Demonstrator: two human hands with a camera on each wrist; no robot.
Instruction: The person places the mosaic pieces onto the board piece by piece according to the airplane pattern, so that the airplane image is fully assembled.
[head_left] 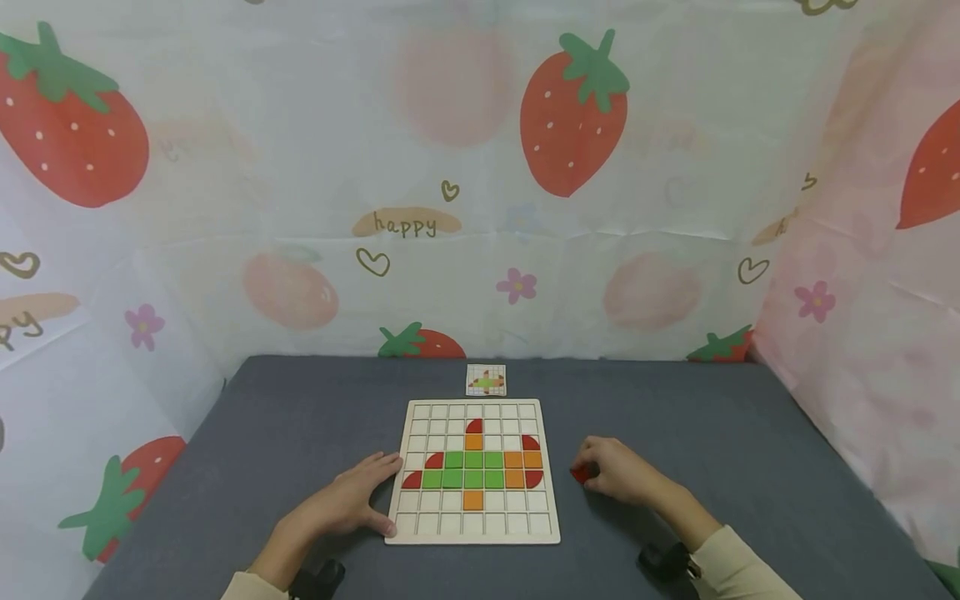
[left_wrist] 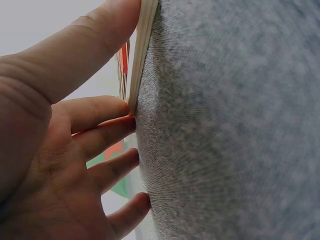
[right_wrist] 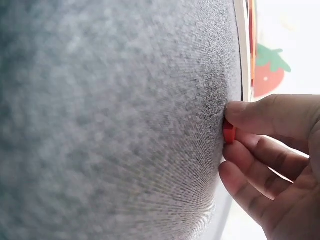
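A pale wooden grid board (head_left: 431,523) lies flat on the table, with green square tiles (head_left: 473,479), orange square tiles (head_left: 472,500) and red rounded-corner tiles (head_left: 412,481) in its cells. My left hand (head_left: 350,497) rests at the board's left edge, fingers extended; thumb and fingertips touch the rim in the left wrist view. To the right of the board, my right hand (head_left: 621,471) pinches a small red tile (right_wrist: 229,132) between thumb and fingers, low at the cloth. The fingers cover much of this tile, so its full outline is hidden.
Behind the board lies a small card (head_left: 486,380) printed with a coloured grid pattern. Dark grey cloth (head_left: 315,408) covers the table. A strawberry-print curtain (head_left: 480,167) hangs around the back and sides. Dark wrist devices sit on both wrists.
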